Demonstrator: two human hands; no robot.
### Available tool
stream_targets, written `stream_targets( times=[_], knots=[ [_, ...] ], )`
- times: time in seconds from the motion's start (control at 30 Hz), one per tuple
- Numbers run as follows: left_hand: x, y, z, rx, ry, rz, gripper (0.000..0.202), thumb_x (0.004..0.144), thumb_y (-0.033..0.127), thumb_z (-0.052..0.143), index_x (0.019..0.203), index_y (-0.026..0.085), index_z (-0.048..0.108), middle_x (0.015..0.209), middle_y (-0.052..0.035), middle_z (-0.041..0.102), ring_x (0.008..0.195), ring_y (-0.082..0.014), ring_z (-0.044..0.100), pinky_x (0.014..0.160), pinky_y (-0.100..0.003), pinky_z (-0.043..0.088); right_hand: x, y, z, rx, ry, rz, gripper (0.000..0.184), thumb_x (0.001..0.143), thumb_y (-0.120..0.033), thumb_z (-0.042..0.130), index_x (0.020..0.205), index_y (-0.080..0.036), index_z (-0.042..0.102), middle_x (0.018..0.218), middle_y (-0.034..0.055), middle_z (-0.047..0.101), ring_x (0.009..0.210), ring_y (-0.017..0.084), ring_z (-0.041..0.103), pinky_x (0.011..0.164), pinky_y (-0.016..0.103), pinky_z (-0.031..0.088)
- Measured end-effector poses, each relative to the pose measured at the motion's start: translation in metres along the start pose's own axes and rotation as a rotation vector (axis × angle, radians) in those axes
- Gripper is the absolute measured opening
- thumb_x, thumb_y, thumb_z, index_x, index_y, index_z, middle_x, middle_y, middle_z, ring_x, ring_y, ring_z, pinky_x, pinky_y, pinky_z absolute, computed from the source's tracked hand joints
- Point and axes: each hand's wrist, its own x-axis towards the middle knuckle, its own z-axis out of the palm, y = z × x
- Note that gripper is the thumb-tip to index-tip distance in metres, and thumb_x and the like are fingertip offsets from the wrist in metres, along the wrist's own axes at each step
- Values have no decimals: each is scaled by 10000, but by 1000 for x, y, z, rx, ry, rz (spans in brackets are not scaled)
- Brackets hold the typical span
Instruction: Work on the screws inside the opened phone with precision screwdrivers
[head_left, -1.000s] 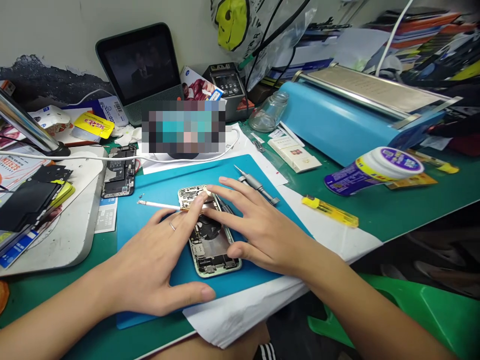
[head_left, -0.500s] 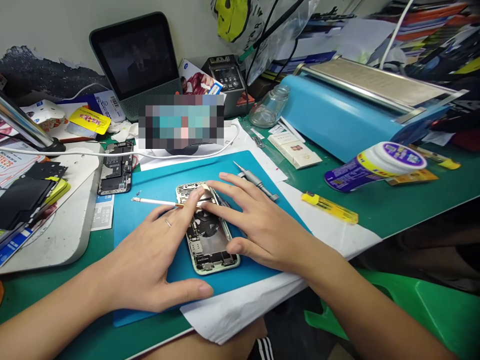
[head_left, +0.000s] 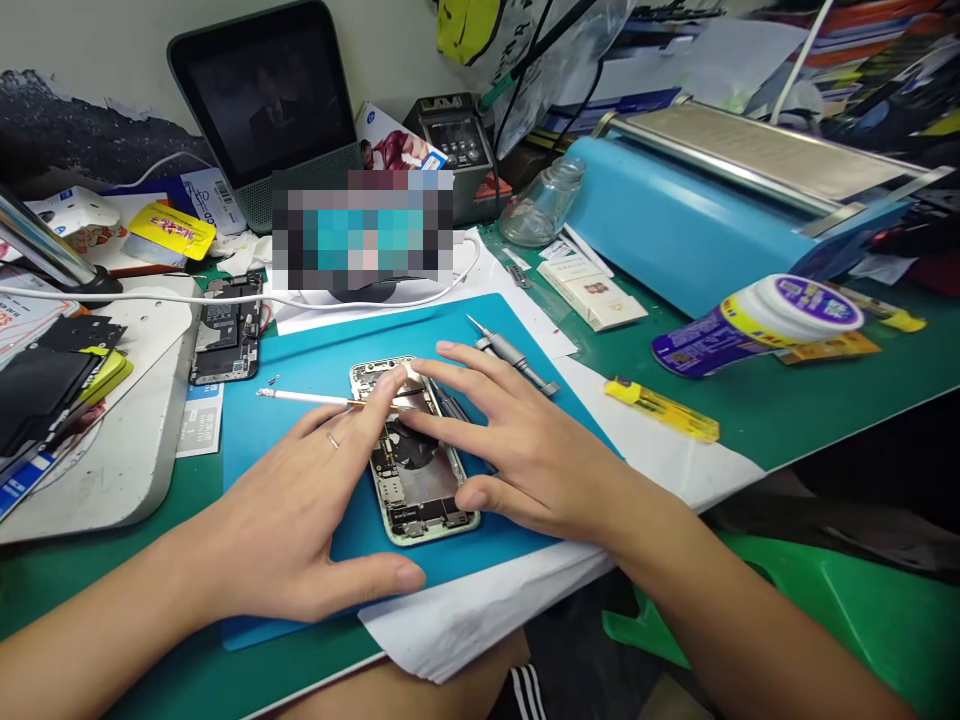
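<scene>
On the blue mat (head_left: pixel 300 360), the opened phone (head_left: pixel 421 492) lies beneath the spread fingers (head_left: pixel 375 408) of left hand (head_left: pixel 289 520) and right hand (head_left: pixel 529 455).

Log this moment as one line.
left hand: open, fingertip on opened phone | right hand: open, fingers over it | opened phone: flat on blue mat | screwdriver: lying beyond right hand

The left hand (head_left: pixel 296 525) lies palm down left of centre, fingers spread, index finger stretched toward the upper right. The right hand (head_left: pixel 525 455) lies flat at centre, fingers fanned leftward, forearm entering from the lower right.
</scene>
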Motion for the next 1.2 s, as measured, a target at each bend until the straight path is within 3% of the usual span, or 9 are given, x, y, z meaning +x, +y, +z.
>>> stream_targets(
  times=[0.3,0.47,0.7,0.87,1.2],
  knots=[
    [1,1,0,-2,28,-5,1087,994,641,567,1655,226,-189,1738,-159,111,1557,-372,320,1229,-549,361,-1,0,0,-6,9,10,812,1001,-731,202,1411,-175,629,1609,202,458,1540,388,330,1223,696,295],
    [0,0,2,19,35,-18,1103,990,656,565,1656,200,-186,1742,-165,96,1570,-378,283,1237,-545,349,6,-2,1,13,-37,19,873,979,-761,206,1509,-150,535,1636,218,413,1552,403,307,1207,672,350],
    [-1,-2,3,42,53,-31,1096,989,658,566,1656,225,-188,1746,-148,97,1571,-378,275,1220,-560,369,10,-3,1,28,-88,33,875,974,-772,177,1490,-178,561,1651,199,388,1562,400,284,1208,658,364],
    [0,-1,5,45,54,-19,1083,995,655,557,1659,216,-177,1738,-181,96,1575,-369,278,1236,-570,343,10,-3,1,39,-97,50,901,963,-789,176,1538,-173,496,1663,189,376,1575,375,267,1226,639,355],
    [-3,-1,4,77,34,-57,1105,992,697,525,1640,218,-231,1732,-179,97,1570,-397,275,1237,-655,292,11,-2,3,64,-113,47,886,964,-790,178,1514,-187,522,1671,182,367,1574,379,265,1221,653,346]
  ],
)
